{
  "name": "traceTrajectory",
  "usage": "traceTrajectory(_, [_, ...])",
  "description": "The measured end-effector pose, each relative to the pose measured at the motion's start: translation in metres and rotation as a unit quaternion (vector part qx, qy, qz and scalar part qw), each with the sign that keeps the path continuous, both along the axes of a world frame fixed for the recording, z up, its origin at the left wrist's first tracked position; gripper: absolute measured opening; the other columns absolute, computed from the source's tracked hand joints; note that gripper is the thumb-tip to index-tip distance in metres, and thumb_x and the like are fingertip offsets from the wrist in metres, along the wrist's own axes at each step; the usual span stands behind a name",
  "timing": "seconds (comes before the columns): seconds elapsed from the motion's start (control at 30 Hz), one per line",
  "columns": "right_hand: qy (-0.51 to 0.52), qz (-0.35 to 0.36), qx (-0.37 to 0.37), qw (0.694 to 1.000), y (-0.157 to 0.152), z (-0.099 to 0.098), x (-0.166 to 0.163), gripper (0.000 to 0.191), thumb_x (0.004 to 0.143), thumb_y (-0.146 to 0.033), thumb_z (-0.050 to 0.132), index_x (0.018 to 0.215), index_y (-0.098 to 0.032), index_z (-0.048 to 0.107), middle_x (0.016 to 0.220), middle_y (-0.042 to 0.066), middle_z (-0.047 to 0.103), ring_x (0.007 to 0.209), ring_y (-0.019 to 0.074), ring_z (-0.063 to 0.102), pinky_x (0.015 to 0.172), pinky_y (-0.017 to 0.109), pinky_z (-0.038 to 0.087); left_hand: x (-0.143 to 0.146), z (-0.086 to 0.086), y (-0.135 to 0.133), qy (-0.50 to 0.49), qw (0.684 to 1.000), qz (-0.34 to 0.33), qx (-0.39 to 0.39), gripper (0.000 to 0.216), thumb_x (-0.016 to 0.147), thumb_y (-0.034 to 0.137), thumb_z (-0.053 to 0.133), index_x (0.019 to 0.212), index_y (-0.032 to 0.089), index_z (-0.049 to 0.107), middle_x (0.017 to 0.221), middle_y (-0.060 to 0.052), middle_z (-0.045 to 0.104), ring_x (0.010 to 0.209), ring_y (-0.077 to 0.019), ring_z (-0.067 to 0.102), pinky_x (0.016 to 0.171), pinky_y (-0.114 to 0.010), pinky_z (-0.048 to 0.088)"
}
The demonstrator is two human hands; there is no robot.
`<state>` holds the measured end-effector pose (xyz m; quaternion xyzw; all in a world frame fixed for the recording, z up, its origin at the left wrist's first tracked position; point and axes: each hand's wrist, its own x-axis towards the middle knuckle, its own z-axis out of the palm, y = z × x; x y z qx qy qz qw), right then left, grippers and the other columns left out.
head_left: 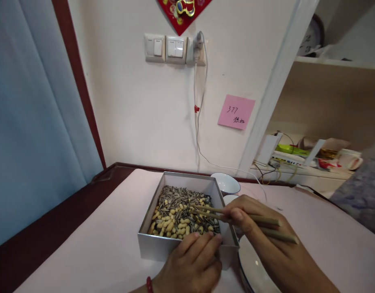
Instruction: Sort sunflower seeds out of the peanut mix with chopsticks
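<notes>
My right hand [260,228] is closed around a pair of wooden chopsticks [263,220], whose thin tips reach down to the contents of an open silver-grey box [157,245]. Inside lie striped sunflower seeds [178,195], mostly toward the back, and peanuts in their shells [167,224], mostly toward the front left. I cannot make out anything between the chopstick tips. My left hand [195,262] grips the near wall of the box, its fingers curled over the rim. A white bowl [257,264] sits right of the box, partly hidden under my right hand and forearm.
Behind the box's right corner stands another white bowl [225,183], with one more bowl [230,199] mostly hidden by my right hand. A white cable [218,163] runs from the wall socket onto the pink tabletop [99,240]. A blue curtain [38,114] hangs at left.
</notes>
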<state>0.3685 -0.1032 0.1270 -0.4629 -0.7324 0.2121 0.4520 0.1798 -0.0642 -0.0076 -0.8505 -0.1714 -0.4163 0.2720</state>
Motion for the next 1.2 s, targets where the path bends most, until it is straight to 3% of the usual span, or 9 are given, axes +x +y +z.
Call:
traceTrajectory(0.37, [0.039, 0.004, -0.038, 0.999, 0.024, -0.027, -0.01, 0.043, 0.104, -0.053, 0.047, 0.081, -0.02, 0.061, 0.078, 0.002, 0.063, 0.077, 0.0174, 0.063, 0.07, 0.028, 0.052, 0.002, -0.003, 0.002, -0.015, 1.0, -0.007, 0.002, 0.011, 0.084, 0.029, 0.079, 0.089, 0.026, 0.07, 0.13, -0.002, 0.069, 0.126, -0.0167, 0.056, 0.118, -0.034, 0.028])
traceTrajectory(0.73, [0.038, -0.042, -0.013, 0.998, 0.013, -0.018, 0.0, 0.037, 0.106, -0.049, 0.049, 0.09, -0.023, 0.07, 0.09, 0.003, 0.07, 0.091, 0.02, 0.068, 0.072, 0.028, 0.054, 0.003, -0.002, -0.001, -0.022, 1.0, 0.006, -0.006, 0.009, 0.086, 0.03, 0.077, 0.086, 0.026, 0.07, 0.136, -0.001, 0.067, 0.128, -0.0155, 0.055, 0.118, -0.033, 0.027])
traceTrajectory(0.83, [0.018, -0.091, 0.053, 0.994, 0.002, -0.003, 0.017, 0.033, 0.105, -0.047, 0.051, 0.092, -0.028, 0.074, 0.092, 0.001, 0.073, 0.089, 0.0189, 0.07, 0.066, 0.025, 0.055, 0.004, -0.002, -0.001, -0.02, 1.0, 0.006, -0.014, 0.009, 0.086, 0.03, 0.077, 0.086, 0.025, 0.07, 0.136, -0.001, 0.066, 0.129, -0.0153, 0.054, 0.119, -0.033, 0.025])
traceTrajectory(1.0, [-0.039, -0.284, 0.139, 0.948, -0.023, 0.023, 0.059, 0.033, 0.1, -0.056, 0.055, 0.095, -0.031, 0.076, 0.103, 0.001, 0.076, 0.099, 0.025, 0.07, 0.07, 0.032, 0.056, 0.003, -0.001, 0.001, -0.01, 1.0, -0.008, -0.024, 0.003, 0.09, 0.026, 0.071, 0.092, 0.024, 0.071, 0.137, -0.003, 0.067, 0.131, -0.0162, 0.053, 0.122, -0.034, 0.021])
traceTrajectory(1.1, [-0.081, -0.364, 0.12, 0.92, -0.028, 0.029, 0.076, 0.043, 0.098, -0.064, 0.051, 0.09, -0.028, 0.074, 0.096, 0.004, 0.077, 0.094, 0.0281, 0.071, 0.07, 0.038, 0.054, 0.003, 0.0, 0.0, -0.003, 0.999, -0.014, -0.048, 0.008, 0.095, 0.024, 0.063, 0.095, 0.022, 0.071, 0.136, -0.005, 0.067, 0.133, -0.0168, 0.052, 0.123, -0.035, 0.019])
traceTrajectory(1.2, [-0.124, -0.387, 0.084, 0.91, -0.023, 0.029, 0.083, 0.047, 0.096, -0.066, 0.048, 0.084, -0.026, 0.07, 0.085, 0.005, 0.075, 0.082, 0.0285, 0.07, 0.068, 0.04, 0.05, 0.002, 0.001, -0.002, -0.005, 0.998, -0.015, -0.065, 0.013, 0.097, 0.023, 0.058, 0.096, 0.023, 0.071, 0.135, -0.005, 0.068, 0.133, -0.0161, 0.052, 0.123, -0.034, 0.02])
